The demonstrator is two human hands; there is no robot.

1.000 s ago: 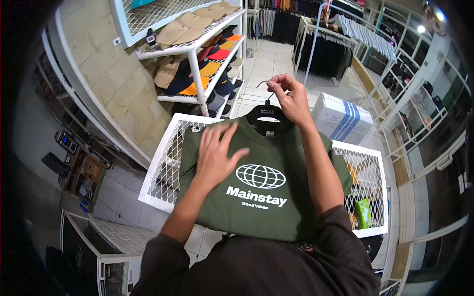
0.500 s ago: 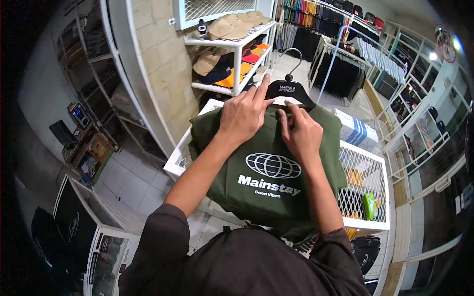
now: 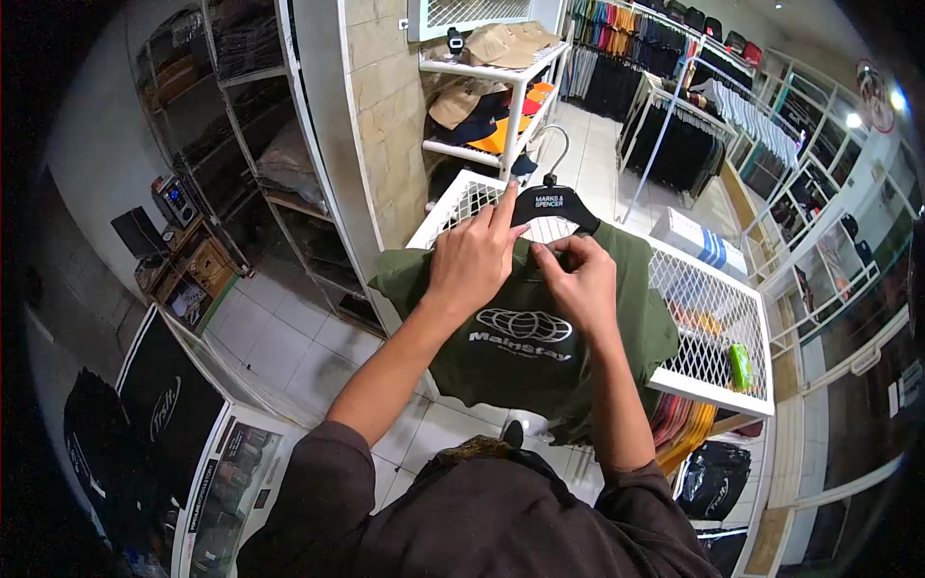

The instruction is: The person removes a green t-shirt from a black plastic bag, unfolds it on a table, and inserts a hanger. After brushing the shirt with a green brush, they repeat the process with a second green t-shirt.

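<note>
A dark green T-shirt (image 3: 501, 371) with a white globe and "MainStay" print hangs from a black hanger (image 3: 554, 203) marked "Marks & Spencer". The hanger's metal hook points up and away from me. My left hand (image 3: 472, 255) grips the shirt at the left of its neckline, index finger stretched along the hanger. At the right of the neckline, my right hand (image 3: 583, 275) pinches the collar edge between thumb and fingers. Beneath the shirt's upper part is a white mesh-topped table (image 3: 665, 289), and the lower part droops over its near edge.
A green packet (image 3: 740, 366) and a white package with blue stripes (image 3: 699, 241) lie on the mesh table. Caps (image 3: 506, 43) fill a white shelf beyond. A glass display case (image 3: 226, 491) stands at lower left. Clothes racks (image 3: 674, 135) stand at the back.
The shirt has been raised and drawn in at the neckline, and its print now looks foreshortened. My right hand has closed in a pinch on the collar. The camera view has shifted.
</note>
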